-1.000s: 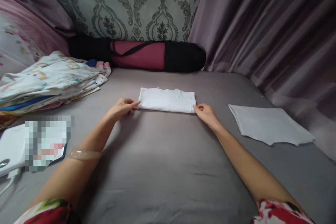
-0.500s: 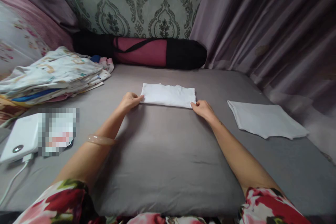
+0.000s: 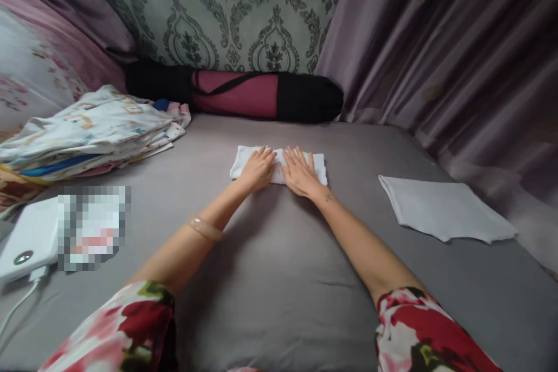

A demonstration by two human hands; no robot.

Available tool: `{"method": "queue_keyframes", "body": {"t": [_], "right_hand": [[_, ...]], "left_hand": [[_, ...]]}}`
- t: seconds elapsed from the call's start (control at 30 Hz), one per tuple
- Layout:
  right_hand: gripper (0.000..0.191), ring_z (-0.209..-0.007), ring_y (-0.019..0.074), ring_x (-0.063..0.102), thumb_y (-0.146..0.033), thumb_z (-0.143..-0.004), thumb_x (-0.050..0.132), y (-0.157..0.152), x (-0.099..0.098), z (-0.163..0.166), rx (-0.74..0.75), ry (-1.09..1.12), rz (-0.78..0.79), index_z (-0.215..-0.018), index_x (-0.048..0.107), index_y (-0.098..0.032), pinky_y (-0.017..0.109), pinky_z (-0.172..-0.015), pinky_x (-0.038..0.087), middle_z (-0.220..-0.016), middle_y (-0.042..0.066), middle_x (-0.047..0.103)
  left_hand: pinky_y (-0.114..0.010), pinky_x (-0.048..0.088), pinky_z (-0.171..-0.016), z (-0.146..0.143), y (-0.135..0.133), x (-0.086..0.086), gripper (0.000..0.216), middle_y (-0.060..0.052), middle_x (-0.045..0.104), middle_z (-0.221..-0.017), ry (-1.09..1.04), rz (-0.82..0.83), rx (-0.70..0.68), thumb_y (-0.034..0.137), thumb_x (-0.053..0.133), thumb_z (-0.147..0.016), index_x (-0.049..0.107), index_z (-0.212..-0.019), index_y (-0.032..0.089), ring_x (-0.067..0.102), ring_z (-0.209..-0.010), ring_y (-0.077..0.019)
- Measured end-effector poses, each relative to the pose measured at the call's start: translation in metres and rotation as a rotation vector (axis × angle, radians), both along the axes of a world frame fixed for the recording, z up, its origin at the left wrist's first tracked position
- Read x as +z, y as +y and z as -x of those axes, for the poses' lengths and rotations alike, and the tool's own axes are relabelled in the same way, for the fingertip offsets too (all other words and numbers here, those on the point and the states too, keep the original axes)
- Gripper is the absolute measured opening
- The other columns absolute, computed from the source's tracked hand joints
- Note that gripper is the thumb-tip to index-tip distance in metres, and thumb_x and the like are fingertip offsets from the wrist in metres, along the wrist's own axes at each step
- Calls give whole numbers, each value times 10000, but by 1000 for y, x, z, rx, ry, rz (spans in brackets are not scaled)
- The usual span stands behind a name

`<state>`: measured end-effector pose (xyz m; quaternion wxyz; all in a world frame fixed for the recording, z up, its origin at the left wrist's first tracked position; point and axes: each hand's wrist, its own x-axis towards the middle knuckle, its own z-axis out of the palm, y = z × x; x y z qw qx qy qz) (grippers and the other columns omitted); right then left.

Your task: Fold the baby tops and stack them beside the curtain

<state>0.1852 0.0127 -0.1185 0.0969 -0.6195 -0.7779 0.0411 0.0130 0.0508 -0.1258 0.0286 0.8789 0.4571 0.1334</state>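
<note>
A small folded white cloth [image 3: 244, 158] is pressed flat on the grey bed sheet [image 3: 279, 256] by the left hand [image 3: 258, 168] and the right hand [image 3: 300, 172], which are laid palm down side by side on its middle. A second, flatter folded white cloth [image 3: 444, 207] is seen well apart to the right, and a stack of patterned folded fabrics [image 3: 87, 133] to the far left. A rolled maroon and black bag [image 3: 261, 93] is laid along the far patterned wall [image 3: 244, 23], and a white device with a cable [image 3: 26, 244] is found near the left edge.
</note>
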Motion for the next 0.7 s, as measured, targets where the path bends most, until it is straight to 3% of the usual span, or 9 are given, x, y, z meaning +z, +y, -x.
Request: {"method": "queue_keyframes", "body": {"t": [0.1,0.27,0.4,0.7], "right_hand": [[595,-1490,285,44,-356,-984,237,13,-9,9,19,-10,81,-1548,214,-170,583,-1166,6,-1626,47,135],[592,-1485,327,31,-402,-985,234,16,-15,3,23,6,114,-1552,205,-233,647,-1139,46,-1632,32,109],[594,-1481,354,18,-434,-984,240,13,-16,2,12,17,115,-1554,188,-274,680,-1116,88,-1635,33,88],[610,-1479,329,79,-468,-984,231,16,-21,4,-31,7,115,-1547,216,-233,641,-1135,83,-1623,67,158]], "left_hand": [[-476,170,-1187,-14,9,-11,529,-128,360,-1541,96,41,-3,284,301,-976,357,-1470,103,214,-1461,-295],[-546,75,-1186,-5,19,-26,587,-87,261,-1589,102,120,22,439,201,-1001,298,-1519,181,129,-1482,-309],[-626,69,-1151,0,18,-25,607,-47,194,-1611,66,181,37,513,194,-987,233,-1542,271,98,-1480,-354],[-617,64,-1149,0,25,-22,647,-48,156,-1619,100,251,61,571,198,-968,222,-1545,278,80,-1480,-366]]}}
